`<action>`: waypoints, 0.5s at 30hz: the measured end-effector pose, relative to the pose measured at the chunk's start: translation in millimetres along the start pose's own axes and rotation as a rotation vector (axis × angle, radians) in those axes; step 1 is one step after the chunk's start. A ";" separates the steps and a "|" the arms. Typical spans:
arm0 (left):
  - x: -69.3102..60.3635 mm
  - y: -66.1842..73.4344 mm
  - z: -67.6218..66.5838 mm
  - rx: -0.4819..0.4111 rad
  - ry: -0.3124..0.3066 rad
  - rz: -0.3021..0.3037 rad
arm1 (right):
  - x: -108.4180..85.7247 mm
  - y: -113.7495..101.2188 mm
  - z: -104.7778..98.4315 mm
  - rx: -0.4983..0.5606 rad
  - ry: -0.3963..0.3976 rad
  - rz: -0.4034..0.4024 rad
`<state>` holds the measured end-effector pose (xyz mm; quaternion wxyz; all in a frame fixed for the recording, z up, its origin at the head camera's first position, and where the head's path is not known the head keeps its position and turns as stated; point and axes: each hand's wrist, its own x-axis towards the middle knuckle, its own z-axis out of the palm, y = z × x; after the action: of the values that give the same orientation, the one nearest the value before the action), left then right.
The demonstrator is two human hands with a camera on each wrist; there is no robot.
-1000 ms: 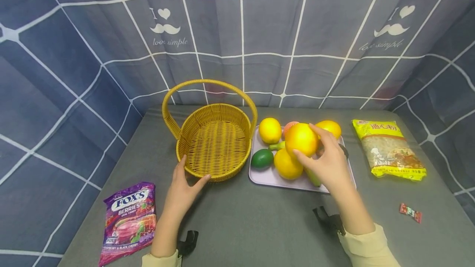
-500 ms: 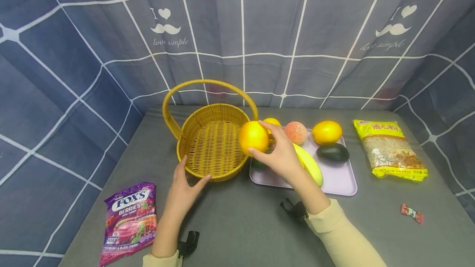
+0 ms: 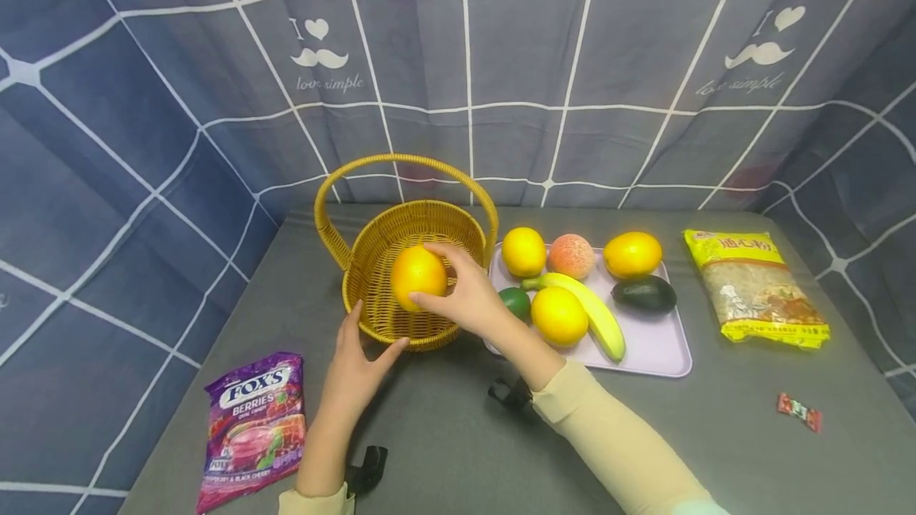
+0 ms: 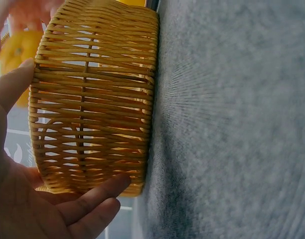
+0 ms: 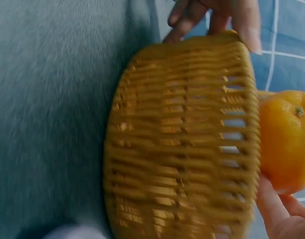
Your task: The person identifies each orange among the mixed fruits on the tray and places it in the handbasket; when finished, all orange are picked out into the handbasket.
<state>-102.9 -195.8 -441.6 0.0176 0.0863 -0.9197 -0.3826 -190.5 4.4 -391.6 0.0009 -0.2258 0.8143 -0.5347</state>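
Observation:
My right hand (image 3: 465, 292) grips an orange (image 3: 417, 276) between thumb and fingers, over the inside of the yellow woven basket (image 3: 429, 340). In the right wrist view the orange (image 5: 287, 142) sits above the rim, with the thumb under it. My left hand (image 3: 355, 364) holds the basket's near left side; in the left wrist view its thumb touches the rim and its fingers lie along the outer wall (image 4: 92, 109). A lilac tray (image 3: 661, 348) to the right carries a banana (image 3: 597, 312), a second orange (image 3: 560, 316), a peach (image 3: 571, 256), a dark avocado (image 3: 644, 294) and other fruit.
The basket's tall handle (image 3: 408, 159) arches over its back. A purple candy bag (image 3: 254, 427) lies at the left, a yellow-ended food packet (image 3: 754, 288) at the right. One small wrapped candy (image 3: 799, 412) lies in front of the packet. Patterned curtain (image 3: 515, 62) surrounds the table.
My right hand has carried the orange leftward from above the tray to above the basket's inside. My left hand has stayed on the basket.

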 end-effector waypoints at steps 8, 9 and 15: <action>-1.7 -2.7 0.3 0.005 0.019 0.010 | 19.7 8.1 30.2 0.049 -0.104 0.032; -1.8 -2.5 0.5 0.007 0.021 0.012 | 20.9 8.1 32.2 0.041 -0.111 0.035; -1.6 -1.3 0.3 0.002 0.014 0.012 | 26.7 11.9 41.7 -0.036 -0.160 0.057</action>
<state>-101.2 -196.2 -442.6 0.0261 0.0833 -0.9204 -0.3811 -208.7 -37.9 -413.5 0.0769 -0.2447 0.8271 -0.5002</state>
